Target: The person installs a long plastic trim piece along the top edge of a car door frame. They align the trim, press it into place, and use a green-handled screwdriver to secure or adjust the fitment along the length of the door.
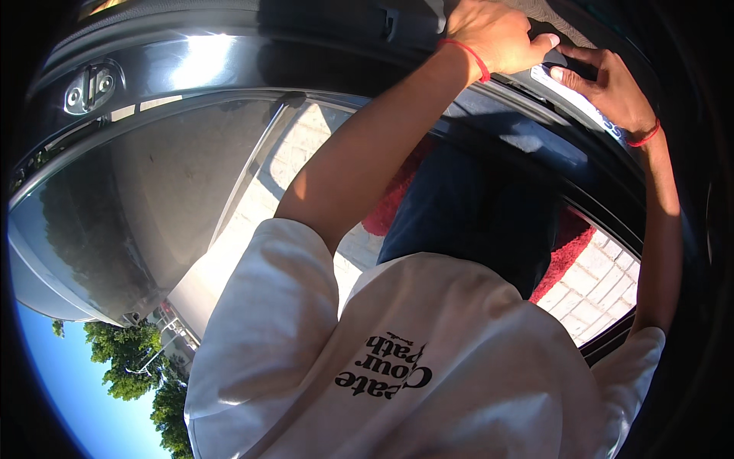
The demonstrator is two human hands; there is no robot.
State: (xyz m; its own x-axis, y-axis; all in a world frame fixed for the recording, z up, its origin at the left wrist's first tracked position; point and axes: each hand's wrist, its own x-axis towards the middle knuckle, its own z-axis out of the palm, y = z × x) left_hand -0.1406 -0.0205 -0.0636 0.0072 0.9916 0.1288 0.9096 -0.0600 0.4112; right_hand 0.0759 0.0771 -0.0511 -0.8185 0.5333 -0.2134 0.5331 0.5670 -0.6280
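Note:
My left hand [495, 37], a red string round its wrist, rests at the top of the view over the dark edge of a car's door opening. Its fingers curl down out of sight, the thumb stretched towards my right hand. My right hand [615, 90], also with a red string, has thumb and forefinger bent round a small black piece [564, 58]; its exact kind is unclear. Under and beside that hand runs a white printed strip [585, 105] along the door sill, partly covered by my fingers. What my left fingers hold is hidden.
An open car door with a window [153, 191] spans the left side. The black body frame [290, 61] carries a metal latch [93, 88]. Below are my dark trousers [466, 206], a red mat [567, 249] and light paving [592, 287]. Trees [126, 359] stand outside.

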